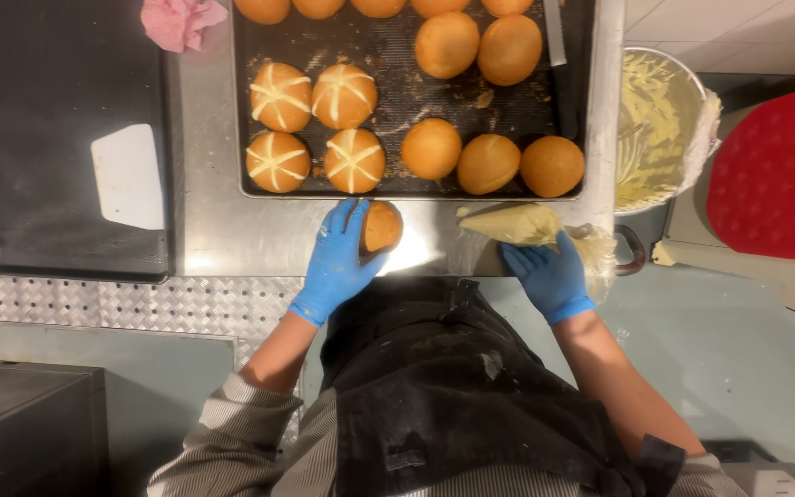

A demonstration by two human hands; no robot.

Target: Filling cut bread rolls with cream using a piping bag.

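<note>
A dark baking tray (250,120) sits on the steel bench (213,230), square to the person's front. It carries round golden buns: four at its left (312,129) are crossed with pale piped lines, and the plain ones (489,164) fill the middle and right. A second, empty dark tray (39,83) lies further left with a white plastic scraper (128,175) on it, and a crumpled pink cloth (181,20) rests between the two trays at the far edge. To the right stands a metal bowl (660,129) smeared with pale cream, and beyond it a red, dimpled lid-like sheet (775,170).

The left hand (338,262), in a blue glove, wraps its grip around one plain bun (384,226) just off the tray's near edge, on the bench; the fingers curl over its left side and the bun's right half shows. The right hand (549,276), also gloved in blue, is closed on the back end of a clear piping bag (512,224) filled with pale cream. The bag lies nearly flat along the bench edge, its tip pointing left towards the held bun, short of touching it.
</note>
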